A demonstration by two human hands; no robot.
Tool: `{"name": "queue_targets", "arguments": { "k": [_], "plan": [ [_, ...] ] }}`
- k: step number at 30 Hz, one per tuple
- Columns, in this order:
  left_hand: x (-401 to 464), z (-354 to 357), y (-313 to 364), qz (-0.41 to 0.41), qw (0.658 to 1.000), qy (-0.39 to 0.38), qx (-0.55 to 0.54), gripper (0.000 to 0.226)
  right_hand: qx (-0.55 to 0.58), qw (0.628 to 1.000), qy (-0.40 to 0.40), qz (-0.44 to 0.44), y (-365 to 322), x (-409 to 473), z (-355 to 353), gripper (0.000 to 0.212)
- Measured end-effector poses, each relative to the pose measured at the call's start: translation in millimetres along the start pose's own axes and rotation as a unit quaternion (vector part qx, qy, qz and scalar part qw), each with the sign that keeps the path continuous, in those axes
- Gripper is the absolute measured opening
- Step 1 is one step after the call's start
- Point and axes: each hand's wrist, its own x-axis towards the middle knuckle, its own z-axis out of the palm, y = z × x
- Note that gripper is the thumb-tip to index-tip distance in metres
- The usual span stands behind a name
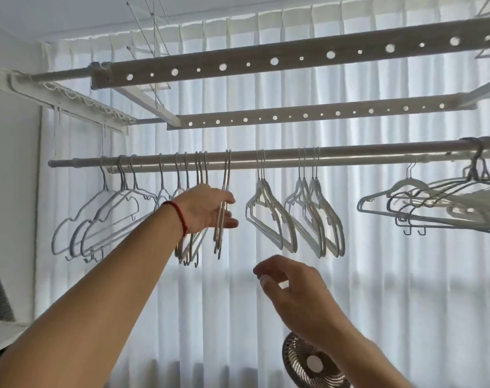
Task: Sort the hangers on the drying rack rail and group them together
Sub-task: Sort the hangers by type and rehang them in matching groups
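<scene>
Right hand: your right hand (291,287) is nearest the lens, low in the middle, fingers loosely curled with nothing in them, well below the rail.
Left hand: your left hand (207,207), with a red cord (179,217) at the wrist, reaches up and grips a thin bunch of hangers (222,208) seen edge-on, thumb in front and fingers behind.
Rail: the drying rack rail (350,154) runs across the view from left to right, below two perforated bars (294,58).
Hangers: pale, slim-framed, hooks over the rail. A loose spread (104,217) hangs at the left, two close pairs (269,217) and (314,217) hang right of your left hand, and a dense stack (434,203) hangs at the far right.
Colours: some look bluish-grey and others white, though the backlight from the curtain (378,275) makes that hard to be sure of.
Step in hand: you seem to be gathering the middle hangers into one bunch; grouping looks partly done, since gaps remain along the rail.
Next move: likely slide the held bunch along the rail to its neighbours, keeping the hooks seated, while your free hand rises to steady the next pair.
Also there: a small fan (314,362) below.
</scene>
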Motion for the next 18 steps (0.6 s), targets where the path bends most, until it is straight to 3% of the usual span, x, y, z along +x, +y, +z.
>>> {"name": "queue_targets", "arguments": {
  "k": [2,3,4,5,10,14,18],
  "plan": [
    [-21,12,8,0.076,0.973,0.100,0.193,0.061,-0.014,0.999,0.034,0.001,-1,-16,-18,0.016],
    [-35,23,14,0.150,0.932,0.155,0.290,0.061,-0.019,0.998,0.056,0.004,-1,-24,-28,0.015],
    [-52,37,20,0.226,0.898,0.186,0.328,0.057,-0.025,0.996,0.080,0.006,-1,-31,-40,0.015],
    [-70,55,26,0.284,0.886,0.186,0.317,0.052,-0.036,0.994,0.104,0.007,0,-37,-53,0.015],
    [-131,156,26,0.378,0.901,0.017,0.211,0.021,-0.107,0.975,0.195,0.028,30,-52,-124,0.017],
    [-134,248,14,0.413,0.878,-0.019,0.241,0.022,-0.182,0.957,0.224,0.039,81,-57,-186,0.009],
    [-91,354,18,0.388,0.887,-0.046,0.246,0.020,-0.259,0.939,0.220,0.044,140,-71,-253,0.006]
  ]
}}
